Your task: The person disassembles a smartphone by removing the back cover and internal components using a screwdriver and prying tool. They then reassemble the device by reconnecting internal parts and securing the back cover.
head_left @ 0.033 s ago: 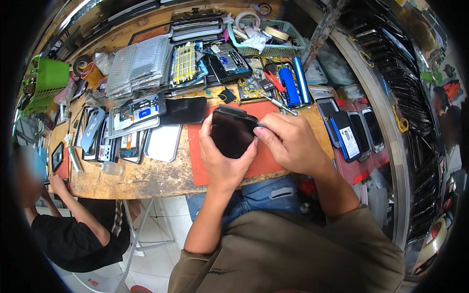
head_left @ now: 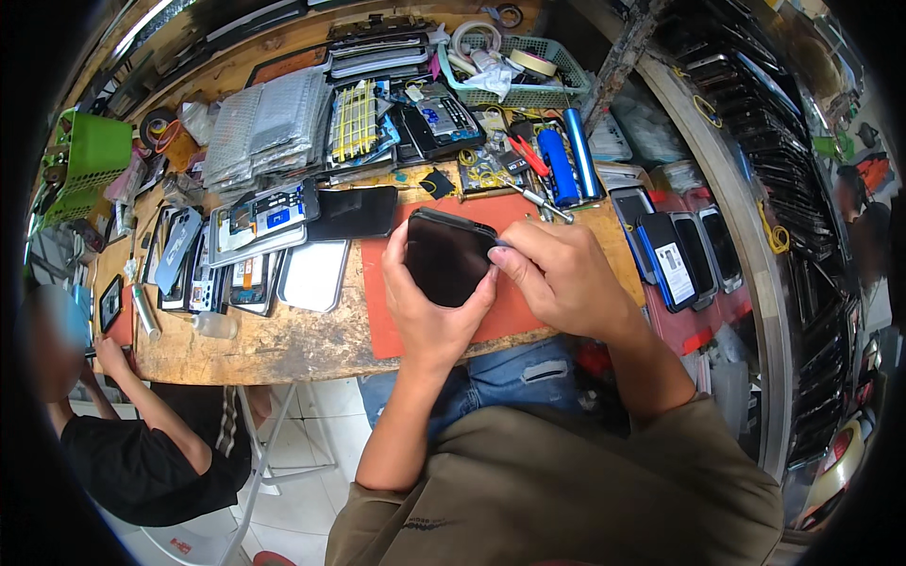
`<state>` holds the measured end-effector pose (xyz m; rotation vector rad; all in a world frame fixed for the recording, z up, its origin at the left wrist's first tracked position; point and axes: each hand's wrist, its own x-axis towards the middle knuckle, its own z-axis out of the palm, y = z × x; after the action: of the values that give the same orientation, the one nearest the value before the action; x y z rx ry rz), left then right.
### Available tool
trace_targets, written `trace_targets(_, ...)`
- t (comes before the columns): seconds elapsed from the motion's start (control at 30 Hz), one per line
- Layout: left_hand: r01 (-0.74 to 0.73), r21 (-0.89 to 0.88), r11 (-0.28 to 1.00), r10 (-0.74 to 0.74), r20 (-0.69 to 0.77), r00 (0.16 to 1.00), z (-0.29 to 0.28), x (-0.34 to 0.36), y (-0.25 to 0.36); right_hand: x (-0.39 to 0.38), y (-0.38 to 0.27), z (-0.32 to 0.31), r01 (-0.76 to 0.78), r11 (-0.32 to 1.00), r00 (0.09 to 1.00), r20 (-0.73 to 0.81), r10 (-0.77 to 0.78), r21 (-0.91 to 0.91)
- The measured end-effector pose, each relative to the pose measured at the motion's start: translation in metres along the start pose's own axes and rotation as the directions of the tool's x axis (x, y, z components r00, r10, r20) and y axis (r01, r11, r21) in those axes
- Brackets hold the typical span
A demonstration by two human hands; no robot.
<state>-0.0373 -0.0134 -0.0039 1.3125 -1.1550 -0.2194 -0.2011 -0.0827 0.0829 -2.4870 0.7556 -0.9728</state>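
While the left hand (head_left: 425, 316) cups a glossy black rectangular phone (head_left: 448, 259) from below, its digits wrap both long edges: a firm grasp, screen facing up. Left wrist roughly in line with the forearm, which rises from the lower edge of the view. The right hand (head_left: 557, 274) comes in from the right, elbow out to the side, forearm slanting up and leftward, fingers curled under, thumb laid against the bent index finger at the phone's right edge. Right grip closed in a pinch; whether a small item sits between the fingertips cannot be told. The phone is held above a flat orange-red mat (head_left: 392, 325), its upper end tilted away from the body. The mat lies on a worn wooden bench (head_left: 283, 344). Just left of the mat: a flat black rectangular panel (head_left: 354, 213) and, nearer, a pale white rounded-corner panel (head_left: 311, 275). Beyond the hands, toward the right: red-handled pliers (head_left: 531, 156), beside a bright blue cylinder (head_left: 559, 170) and a slim metallic-blue tube (head_left: 582, 151). Farther back, a pale green plastic basket (head_left: 568, 92) holds rolls of tape. Well apart at far left, a seated co-worker's hand (head_left: 111, 357) rests near the bench edge.
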Motion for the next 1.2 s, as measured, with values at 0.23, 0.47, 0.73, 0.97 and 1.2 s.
trace_targets(0.23,-0.009,0.052,0.999,0.008,0.02,1.0,0.001,0.002,0.001,-0.004,-0.004,-0.002,-0.101,0.995,0.995,0.025,0.1,0.026)
trace_targets(0.47,-0.039,0.081,0.996,0.038,0.012,0.999,0.003,0.002,-0.005,-0.017,0.005,0.016,-0.156,0.961,0.986,-0.03,0.167,0.229)
trace_targets(0.73,0.086,-0.082,0.993,-0.081,0.057,0.995,-0.002,-0.002,-0.006,-0.012,-0.001,0.01,-0.106,0.971,0.994,0.026,0.103,0.215)
trace_targets(0.97,-0.009,0.074,0.997,0.003,0.077,0.997,-0.001,0.002,-0.003,0.024,-0.007,-0.004,0.07,0.997,0.964,-0.256,-0.071,-0.011)
trace_targets(1.2,0.038,0.14,0.989,-0.044,0.047,0.998,0.004,0.009,0.003,0.038,0.008,0.013,0.188,0.981,0.945,-0.265,-0.192,-0.044)
